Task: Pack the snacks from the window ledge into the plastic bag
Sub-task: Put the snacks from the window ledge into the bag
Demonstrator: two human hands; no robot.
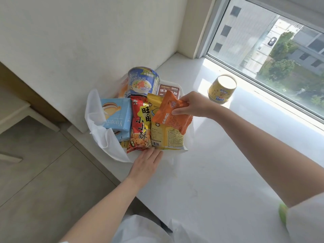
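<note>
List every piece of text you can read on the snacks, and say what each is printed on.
"Yuogee", upside down: light blue box.
"旺旺 小小酥", partly covered: red bag.
"BEERUS": brown box.
"BIG", upside down: yellow cup, standing inverted on the window ledge.
Blue noodle cup: characters too blurred.
Orange packet in the right hand: print unreadable.
Yellow bag: small print and barcode unreadable.
</note>
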